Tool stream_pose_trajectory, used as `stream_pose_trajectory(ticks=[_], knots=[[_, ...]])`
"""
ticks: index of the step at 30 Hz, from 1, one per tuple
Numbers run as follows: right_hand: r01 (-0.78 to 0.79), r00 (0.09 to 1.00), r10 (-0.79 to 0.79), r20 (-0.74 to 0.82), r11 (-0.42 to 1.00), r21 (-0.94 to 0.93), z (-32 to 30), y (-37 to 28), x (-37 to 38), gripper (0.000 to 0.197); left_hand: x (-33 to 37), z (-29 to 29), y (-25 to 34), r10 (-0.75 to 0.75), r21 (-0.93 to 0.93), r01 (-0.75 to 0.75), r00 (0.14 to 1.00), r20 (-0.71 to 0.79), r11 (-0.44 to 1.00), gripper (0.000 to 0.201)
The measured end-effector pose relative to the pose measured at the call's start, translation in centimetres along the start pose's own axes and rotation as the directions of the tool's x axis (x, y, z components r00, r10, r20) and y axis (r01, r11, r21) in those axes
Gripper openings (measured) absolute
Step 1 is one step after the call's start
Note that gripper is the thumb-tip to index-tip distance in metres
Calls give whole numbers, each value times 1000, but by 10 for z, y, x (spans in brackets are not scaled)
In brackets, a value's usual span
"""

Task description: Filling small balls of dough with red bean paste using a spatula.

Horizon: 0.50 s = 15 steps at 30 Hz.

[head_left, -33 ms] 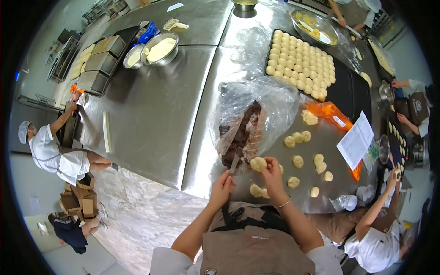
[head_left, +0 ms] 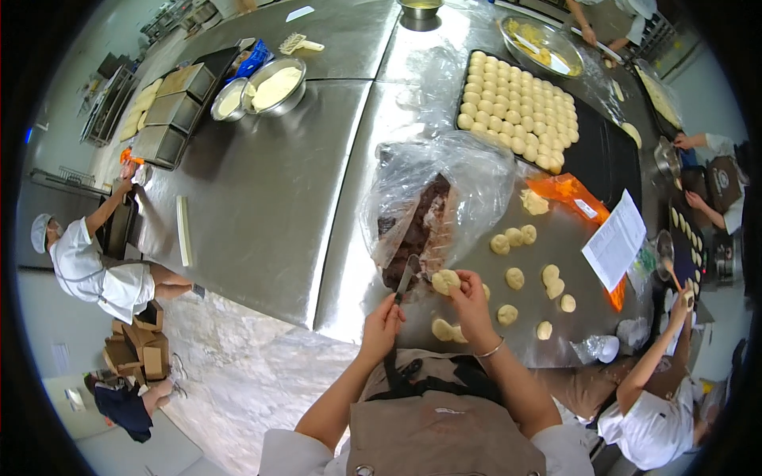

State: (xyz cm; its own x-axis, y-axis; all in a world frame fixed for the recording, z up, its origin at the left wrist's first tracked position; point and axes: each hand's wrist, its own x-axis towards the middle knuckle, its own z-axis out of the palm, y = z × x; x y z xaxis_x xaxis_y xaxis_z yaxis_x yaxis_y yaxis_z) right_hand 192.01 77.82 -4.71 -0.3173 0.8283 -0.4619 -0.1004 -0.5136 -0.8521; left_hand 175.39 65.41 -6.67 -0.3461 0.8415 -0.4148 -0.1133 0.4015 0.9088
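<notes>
My left hand [head_left: 382, 324] is closed round the handle of a spatula with a narrow metal blade [head_left: 409, 270]. The blade points away from me, over the near end of a dark reddish-brown filling [head_left: 425, 226] in an opened clear plastic bag [head_left: 476, 170]. Between the fingertips of my right hand [head_left: 474, 305] is a flattened round dough piece [head_left: 445, 281], just right of the blade. More dough pieces [head_left: 442, 330] lie on the steel table below that hand, partly covered by it. Several others [head_left: 514, 278] are scattered to the right.
Beyond the bag stands a black tray [head_left: 595, 170] with rows of dough balls [head_left: 520, 107]. An orange bag [head_left: 567, 193] and a paper sheet [head_left: 615, 242] lie to the right. Metal bowls [head_left: 278, 87] and loaf tins [head_left: 171, 111] stand far left. A co-worker [head_left: 655, 397] works close at my right.
My hands, the spatula and the held dough piece keep almost the same places. At the right, more of a wooden stick shows by the co-worker's hand.
</notes>
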Motion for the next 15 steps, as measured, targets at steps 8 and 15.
stream_pose_trajectory(ticks=[8,15], knots=[[-229,973,193,129,896,380,20,-27,-3,39,-17,11,47,456,694,-366,888,61,620,57],[-202,978,163,129,888,414,17,-28,-10,39,-24,13,56,425,713,-393,893,146,581,60]])
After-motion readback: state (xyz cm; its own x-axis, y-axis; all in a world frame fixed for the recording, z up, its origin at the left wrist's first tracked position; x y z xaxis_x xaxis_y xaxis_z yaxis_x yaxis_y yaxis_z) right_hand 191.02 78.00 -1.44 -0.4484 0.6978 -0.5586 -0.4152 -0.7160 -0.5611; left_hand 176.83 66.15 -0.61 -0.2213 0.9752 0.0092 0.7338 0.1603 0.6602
